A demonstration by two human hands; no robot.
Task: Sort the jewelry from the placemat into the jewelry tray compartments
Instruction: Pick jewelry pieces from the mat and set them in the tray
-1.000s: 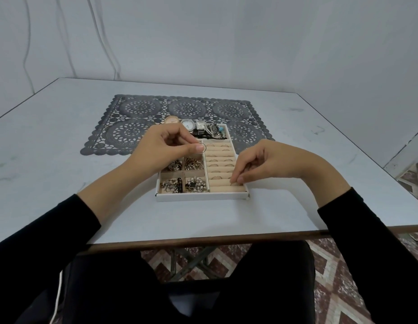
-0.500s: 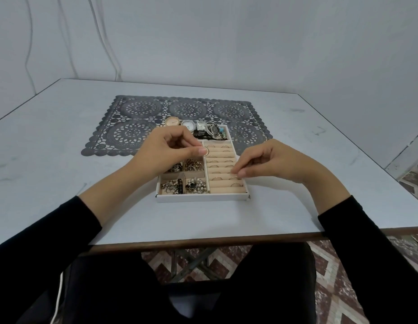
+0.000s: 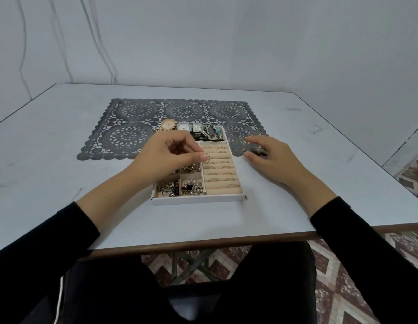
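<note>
The left hand [image 3: 170, 155] pinches a thin ring [image 3: 208, 157] just over the tray's [image 3: 198, 199] ring rolls [image 3: 223, 174], so seating it in a slot looks next, while the open right hand [image 3: 269, 157] reaches the mat [image 3: 133, 127] edge beyond its fingertips.

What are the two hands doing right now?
Left hand: pinching a small ring over the jewelry tray.
Right hand: open, empty, beside the tray.
</note>
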